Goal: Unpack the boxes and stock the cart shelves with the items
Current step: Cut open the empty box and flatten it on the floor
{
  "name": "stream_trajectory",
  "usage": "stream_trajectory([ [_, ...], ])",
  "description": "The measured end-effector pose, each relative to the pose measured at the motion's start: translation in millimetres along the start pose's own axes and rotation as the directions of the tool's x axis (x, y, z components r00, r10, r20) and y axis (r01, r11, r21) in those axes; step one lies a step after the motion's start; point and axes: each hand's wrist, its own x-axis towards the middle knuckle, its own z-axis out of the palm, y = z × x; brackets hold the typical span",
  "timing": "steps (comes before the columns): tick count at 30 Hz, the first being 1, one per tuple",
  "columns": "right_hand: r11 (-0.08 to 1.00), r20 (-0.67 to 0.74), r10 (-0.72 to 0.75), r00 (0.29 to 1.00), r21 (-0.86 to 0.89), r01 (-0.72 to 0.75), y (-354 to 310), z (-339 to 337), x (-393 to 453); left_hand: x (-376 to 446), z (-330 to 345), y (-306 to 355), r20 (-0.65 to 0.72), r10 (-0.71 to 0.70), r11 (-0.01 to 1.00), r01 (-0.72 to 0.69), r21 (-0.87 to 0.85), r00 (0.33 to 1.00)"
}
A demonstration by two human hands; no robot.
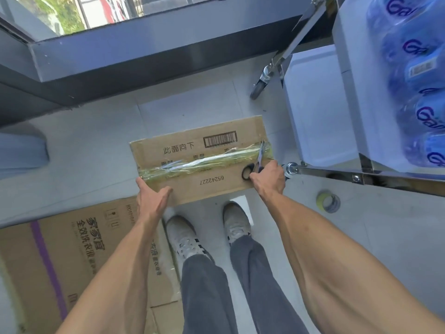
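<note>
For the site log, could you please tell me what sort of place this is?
Probably a shop or stockroom entrance: a tiled floor by a glass door, a steel wheeled cart stacked with wrapped blue bottle packs, and taped cartons, one being cut open with scissors.

A taped cardboard box (pixel 199 160) lies on the floor before the person's shoes (pixel 185 237), scissors (pixel 255 162) on its right end. A cart (pixel 361 174) carrying bottled-water packs (pixel 414 75) stands right of it; a tape roll (pixel 328 201) lies near the cart, a larger carton (pixel 72 261) left.
</note>
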Motion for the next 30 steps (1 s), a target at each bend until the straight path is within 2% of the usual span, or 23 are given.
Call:
stream_trajectory([
  [4,0.999,0.036,0.035,0.999,-0.032,-0.034,34.4,-4.6,-7.7,-22.5,20.3,-20.7,0.021,-0.045,0.997,0.046,-0.058,0.999],
  [8,0.998,0.059,0.051,0.997,-0.039,-0.049,71.5,8.0,-25.1,-31.3,29.7,-37.5,-0.002,-0.025,0.995,0.025,-0.1,1.0],
  [17,0.999,0.089,-0.022,0.996,-0.041,0.026,114.8,15.6,-57.3,-67.3,40.7,-96.4,0.023,-0.05,0.995,0.051,-0.085,0.999],
  [30,0.992,0.227,0.074,0.971,-0.121,-0.047,205.8,16.4,-116.0,-131.5,68.3,-169.7,0.085,-0.141,0.983,0.15,-0.104,0.986],
])
